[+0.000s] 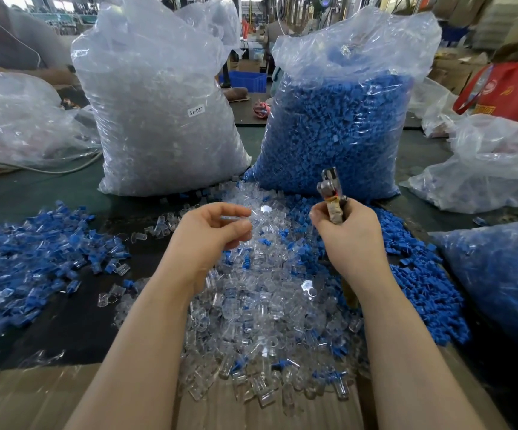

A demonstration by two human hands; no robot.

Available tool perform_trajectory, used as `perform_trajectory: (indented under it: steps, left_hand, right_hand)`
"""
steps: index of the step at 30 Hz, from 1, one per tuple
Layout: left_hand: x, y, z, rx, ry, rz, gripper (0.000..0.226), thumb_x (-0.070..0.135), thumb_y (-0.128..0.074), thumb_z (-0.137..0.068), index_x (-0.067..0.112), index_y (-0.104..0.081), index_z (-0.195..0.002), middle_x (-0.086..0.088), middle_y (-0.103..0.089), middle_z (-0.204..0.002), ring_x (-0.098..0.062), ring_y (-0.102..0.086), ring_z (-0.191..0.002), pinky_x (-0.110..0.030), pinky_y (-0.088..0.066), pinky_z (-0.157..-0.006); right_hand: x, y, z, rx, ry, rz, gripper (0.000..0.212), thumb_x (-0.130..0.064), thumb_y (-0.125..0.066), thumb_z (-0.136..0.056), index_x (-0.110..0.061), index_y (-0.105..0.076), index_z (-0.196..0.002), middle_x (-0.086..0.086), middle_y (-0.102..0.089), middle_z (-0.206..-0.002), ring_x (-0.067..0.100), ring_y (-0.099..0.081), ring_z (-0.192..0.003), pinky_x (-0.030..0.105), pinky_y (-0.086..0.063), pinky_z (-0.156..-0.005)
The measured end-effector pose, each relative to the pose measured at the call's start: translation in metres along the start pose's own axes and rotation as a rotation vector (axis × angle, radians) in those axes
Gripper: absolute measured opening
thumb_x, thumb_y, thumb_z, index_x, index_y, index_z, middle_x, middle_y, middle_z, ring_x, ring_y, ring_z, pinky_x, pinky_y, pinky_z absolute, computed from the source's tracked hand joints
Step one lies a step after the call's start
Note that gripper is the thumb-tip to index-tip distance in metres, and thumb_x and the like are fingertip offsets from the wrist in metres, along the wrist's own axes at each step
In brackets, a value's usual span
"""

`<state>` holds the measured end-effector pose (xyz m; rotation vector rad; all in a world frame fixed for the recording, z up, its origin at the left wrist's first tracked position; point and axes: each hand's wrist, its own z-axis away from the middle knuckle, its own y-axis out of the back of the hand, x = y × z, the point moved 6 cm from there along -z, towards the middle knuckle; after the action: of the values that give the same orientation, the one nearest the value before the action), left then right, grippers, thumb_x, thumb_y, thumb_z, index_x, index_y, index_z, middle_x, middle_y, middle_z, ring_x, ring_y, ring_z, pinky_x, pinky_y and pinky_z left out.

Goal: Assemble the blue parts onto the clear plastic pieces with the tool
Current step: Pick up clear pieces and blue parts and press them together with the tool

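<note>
Left hand: left hand (212, 232) hovers above the heap, thumb and curled fingers pinching one clear plastic piece (236, 218); whether a blue part already sits in it is too blurred to tell.
Right hand: right hand (349, 235) is wrapped around the handles of the tool (332, 193), a plier-like metal press whose head points up and away, apart from the clear piece.
Clear stock: loose pile of clear pieces (267, 321) lies on the surface directly under both hands, with a few blue parts mixed in.
Blue stock: heap of blue parts (422, 290) runs along the right of the clear pile, near the tool hand.
Finished work: mixed pile (28, 252) to the left appears to be joined blue-and-clear units.
Bulk bags: bag of clear pieces (158, 103) and bag of blue parts (338, 119) stand upright behind the piles.
Surface: dark surface (65, 321) carries everything; cardboard (18, 398) lies at the near edge.
Step in hand: probably bringing piece and tool together for pressing.
Doing it well: keep the clear piece pinched by its sides so its opening faces the tool head; seat the blue part squarely before squeezing; close the handles steadily, since a tilted part may jam or crack the clear shell.
Risk: fingertips close to the tool head could get nipped.
</note>
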<state>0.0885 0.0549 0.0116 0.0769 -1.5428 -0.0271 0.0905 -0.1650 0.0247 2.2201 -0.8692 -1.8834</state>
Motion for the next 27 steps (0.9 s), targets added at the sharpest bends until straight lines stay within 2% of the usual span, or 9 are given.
perform_trajectory:
  steps: [4, 7, 10, 12, 15, 18, 20, 24, 27]
  left_hand:
    - [0.002, -0.015, 0.004, -0.080, 0.045, 0.243, 0.022, 0.003, -0.074, -0.075, 0.009, -0.070, -0.096, -0.005, -0.075, -0.084, -0.014, -0.072, -0.077, -0.021, -0.058, -0.072]
    - [0.005, -0.022, 0.006, -0.074, 0.046, 0.278, 0.037, 0.020, -0.079, -0.062, 0.008, -0.071, -0.096, -0.003, -0.073, -0.082, -0.011, -0.068, -0.075, -0.023, -0.059, -0.075]
    - [0.006, -0.027, 0.008, -0.054, 0.045, 0.254, 0.031, 0.022, -0.078, -0.065, 0.012, -0.074, -0.094, -0.006, -0.076, -0.090, -0.014, -0.068, -0.081, -0.027, -0.057, -0.083]
    - [0.006, -0.028, 0.009, -0.037, 0.040, 0.265, 0.021, 0.008, -0.076, -0.076, 0.013, -0.074, -0.096, -0.007, -0.077, -0.097, -0.016, -0.071, -0.089, -0.028, -0.057, -0.087]
    - [0.005, -0.027, 0.008, 0.017, 0.042, 0.312, 0.025, -0.007, -0.070, -0.080, 0.011, -0.073, -0.098, -0.007, -0.077, -0.096, -0.019, -0.073, -0.093, -0.028, -0.058, -0.084]
    - [0.004, -0.027, 0.007, 0.056, 0.071, 0.395, 0.026, -0.007, -0.071, -0.078, 0.009, -0.073, -0.098, -0.008, -0.077, -0.094, -0.017, -0.074, -0.087, -0.022, -0.059, -0.072]
    - [0.003, -0.027, 0.007, 0.082, 0.090, 0.432, 0.024, -0.005, -0.072, -0.078, 0.012, -0.073, -0.095, -0.008, -0.077, -0.093, -0.015, -0.075, -0.083, -0.019, -0.058, -0.067]
    - [0.002, -0.030, 0.009, 0.094, 0.092, 0.434, 0.024, -0.001, -0.073, -0.080, 0.017, -0.072, -0.096, -0.007, -0.077, -0.090, -0.015, -0.075, -0.082, -0.020, -0.058, -0.066]
    - [0.003, -0.031, 0.009, 0.101, 0.059, 0.358, 0.025, 0.000, -0.073, -0.082, 0.017, -0.073, -0.099, -0.005, -0.077, -0.084, -0.013, -0.074, -0.077, -0.019, -0.058, -0.066]
  right_hand:
    - [-0.009, -0.004, 0.004, -0.045, 0.031, -0.178, 0.014, -0.016, -0.067, -0.091, -0.024, -0.065, -0.080, -0.008, -0.067, -0.075, -0.001, -0.058, -0.064, 0.007, -0.044, -0.053]
    - [-0.016, -0.008, 0.008, -0.091, 0.069, -0.243, 0.016, -0.011, -0.065, -0.092, -0.024, -0.064, -0.082, -0.006, -0.070, -0.078, 0.000, -0.064, -0.073, 0.004, -0.044, -0.060]
    - [-0.021, -0.013, 0.012, -0.129, 0.102, -0.282, 0.016, -0.009, -0.064, -0.093, -0.022, -0.063, -0.084, -0.008, -0.070, -0.076, -0.004, -0.065, -0.072, 0.004, -0.045, -0.064]
    - [-0.024, -0.015, 0.013, -0.139, 0.118, -0.297, 0.016, -0.008, -0.064, -0.093, -0.022, -0.063, -0.084, -0.008, -0.070, -0.075, -0.004, -0.066, -0.073, 0.006, -0.047, -0.065]
    - [-0.026, -0.017, 0.013, -0.144, 0.149, -0.277, 0.015, -0.010, -0.065, -0.092, -0.022, -0.063, -0.084, -0.006, -0.071, -0.078, 0.001, -0.066, -0.074, 0.010, -0.049, -0.067]
    - [-0.028, -0.017, 0.014, -0.139, 0.166, -0.259, 0.015, -0.013, -0.067, -0.091, -0.024, -0.062, -0.082, 0.001, -0.071, -0.081, 0.014, -0.066, -0.079, 0.021, -0.052, -0.072]
    - [-0.028, -0.018, 0.015, -0.137, 0.172, -0.246, 0.016, -0.015, -0.068, -0.091, -0.026, -0.062, -0.081, -0.001, -0.070, -0.080, 0.014, -0.066, -0.078, 0.025, -0.053, -0.074]
    - [-0.027, -0.020, 0.015, -0.126, 0.177, -0.206, 0.016, -0.020, -0.069, -0.090, -0.028, -0.061, -0.080, -0.005, -0.068, -0.076, 0.014, -0.065, -0.077, 0.038, -0.055, -0.078]
    - [-0.028, -0.021, 0.016, -0.107, 0.191, -0.173, 0.016, -0.022, -0.069, -0.090, -0.029, -0.060, -0.078, -0.008, -0.065, -0.073, 0.011, -0.062, -0.073, 0.041, -0.054, -0.077]
